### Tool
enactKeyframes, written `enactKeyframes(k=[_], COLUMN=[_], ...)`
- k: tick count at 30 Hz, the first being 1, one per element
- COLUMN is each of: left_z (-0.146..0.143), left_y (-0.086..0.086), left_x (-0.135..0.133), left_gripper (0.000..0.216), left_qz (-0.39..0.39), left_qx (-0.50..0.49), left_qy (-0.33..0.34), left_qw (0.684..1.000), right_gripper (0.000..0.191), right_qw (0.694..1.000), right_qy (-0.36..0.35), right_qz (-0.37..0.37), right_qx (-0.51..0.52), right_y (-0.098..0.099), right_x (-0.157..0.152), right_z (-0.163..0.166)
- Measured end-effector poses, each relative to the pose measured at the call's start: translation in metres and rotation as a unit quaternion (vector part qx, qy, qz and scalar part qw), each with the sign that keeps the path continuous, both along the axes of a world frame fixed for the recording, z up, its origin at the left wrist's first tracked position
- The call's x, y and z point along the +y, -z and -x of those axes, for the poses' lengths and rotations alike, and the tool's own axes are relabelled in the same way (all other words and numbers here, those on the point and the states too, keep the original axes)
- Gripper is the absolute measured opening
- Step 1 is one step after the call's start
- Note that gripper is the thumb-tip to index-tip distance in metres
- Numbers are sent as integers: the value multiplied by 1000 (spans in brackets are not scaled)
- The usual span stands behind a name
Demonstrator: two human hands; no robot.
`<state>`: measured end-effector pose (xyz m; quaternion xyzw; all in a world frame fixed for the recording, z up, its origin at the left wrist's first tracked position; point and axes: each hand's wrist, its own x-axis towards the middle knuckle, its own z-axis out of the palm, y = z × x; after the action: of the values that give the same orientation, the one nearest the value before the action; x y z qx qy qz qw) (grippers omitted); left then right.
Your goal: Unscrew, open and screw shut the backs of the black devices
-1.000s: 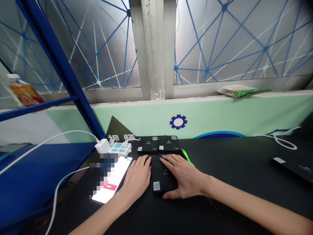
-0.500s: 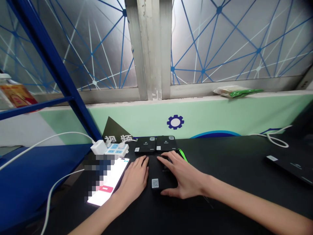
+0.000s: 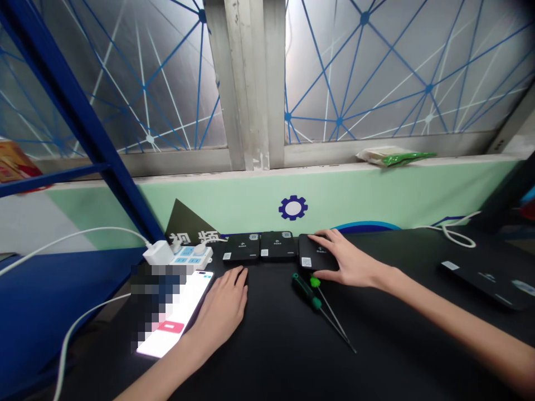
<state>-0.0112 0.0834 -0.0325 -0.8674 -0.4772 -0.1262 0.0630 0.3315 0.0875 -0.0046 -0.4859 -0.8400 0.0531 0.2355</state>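
My right hand (image 3: 351,260) lies over a small black box (image 3: 311,255) at the back of the black table, with fingers across its top and the thumb at its near edge. This box stands in a row, just right of two like black boxes (image 3: 259,247) by the wall. My left hand (image 3: 223,305) rests flat and open on the table (image 3: 271,356), holding nothing, beside a lit phone (image 3: 175,317). Two green-handled screwdrivers (image 3: 311,294) lie between my hands.
A white power strip (image 3: 188,255) with a charger and white cables sits left of the boxes. A blue shelf frame (image 3: 83,122) rises on the left. A flat black device (image 3: 489,275) and a white cable (image 3: 455,234) lie at the right. A green packet (image 3: 393,157) rests on the sill.
My right hand has carried the black box from the middle of the table to the back, to the right of the two boxes. The screwdrivers now show. My left hand has stayed put.
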Motion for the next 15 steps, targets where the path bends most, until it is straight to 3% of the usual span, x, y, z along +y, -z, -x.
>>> enactKeyframes(k=[7,15], left_z=[-2,-3], left_y=[-1,-3], left_x=[0,-1], left_gripper=[47,48], left_qz=[13,25], left_qx=[4,18], left_qy=[-6,-12], left_qw=[1000,999], right_gripper=[84,85], right_qw=[998,995], right_qy=[29,12], right_qz=[32,54], right_qx=[-42,-78], right_y=[14,23], right_x=[16,37], right_z=[-37,-33])
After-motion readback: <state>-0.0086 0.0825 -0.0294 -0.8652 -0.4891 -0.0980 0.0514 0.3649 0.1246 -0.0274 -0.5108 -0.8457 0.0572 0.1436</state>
